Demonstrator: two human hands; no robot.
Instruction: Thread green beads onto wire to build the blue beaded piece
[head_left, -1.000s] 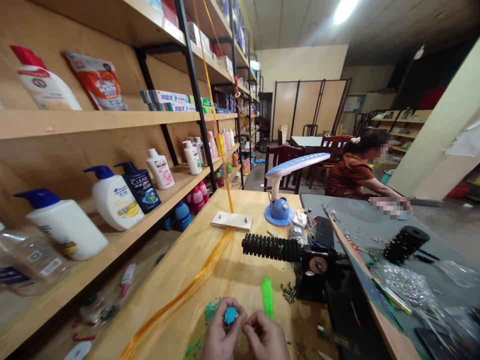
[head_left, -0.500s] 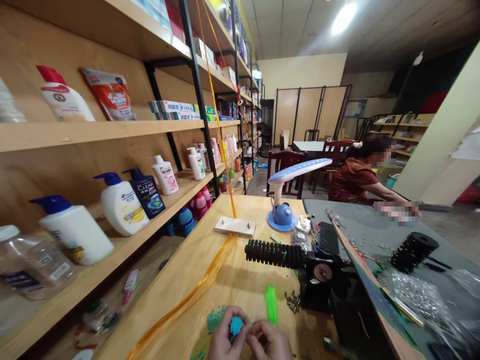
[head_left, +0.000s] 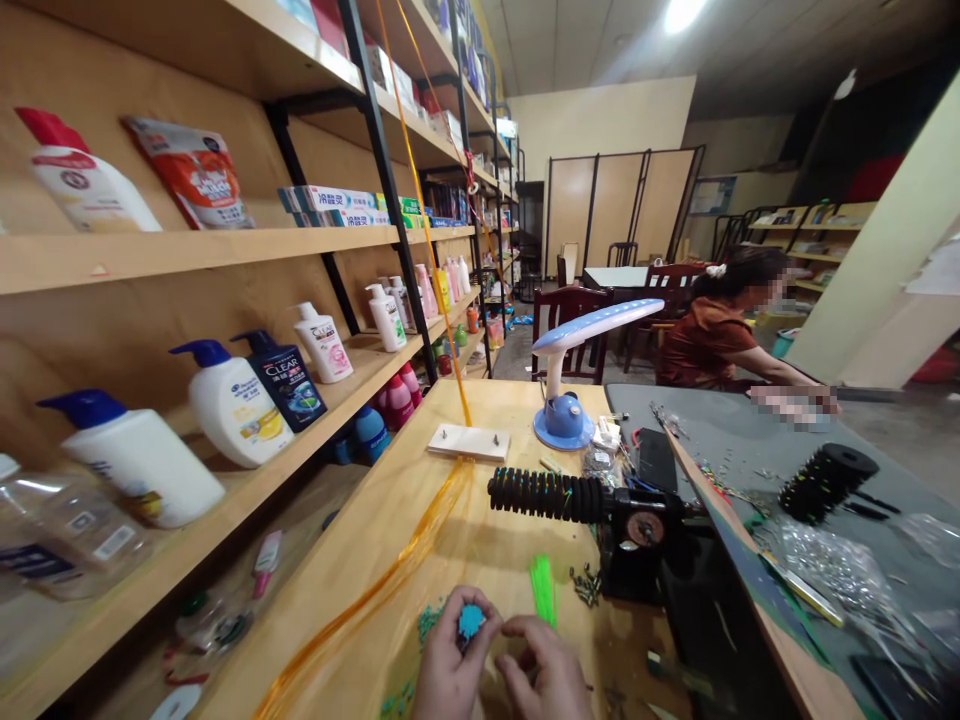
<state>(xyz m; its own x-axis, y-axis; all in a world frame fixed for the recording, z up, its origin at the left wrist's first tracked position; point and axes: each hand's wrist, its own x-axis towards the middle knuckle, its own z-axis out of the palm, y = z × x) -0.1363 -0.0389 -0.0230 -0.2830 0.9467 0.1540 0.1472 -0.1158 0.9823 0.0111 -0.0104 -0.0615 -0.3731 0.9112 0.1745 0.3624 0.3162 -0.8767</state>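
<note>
My left hand [head_left: 451, 668] is closed around a bunch of small bright-blue pieces [head_left: 471, 622], whose tops show between thumb and forefinger. Just to its right is my right hand [head_left: 546, 672], bent, with a gap between thumb and forefinger and nothing visible in it. Beside the left hand lie loose teal bits [head_left: 429, 622], with more [head_left: 397, 700] nearer the front edge. Beyond my right hand is a bundle of bright green strands [head_left: 543, 590]. Small dark metal pieces [head_left: 585, 585] lie to the right of the strands.
Orange threads [head_left: 390, 572] run over the wooden table from a pale block [head_left: 469, 443]. A black ribbed roller machine [head_left: 551, 497] and a blue lamp [head_left: 564, 422] stand ahead. Shelves with bottles [head_left: 238, 405] line the left. A person [head_left: 705, 335] sits at the grey table [head_left: 720, 440].
My right thumb and forefinger, pinched together near the blue bunch before, have parted and shifted slightly away from it. The left hand keeps its hold. The view has tilted slightly.
</note>
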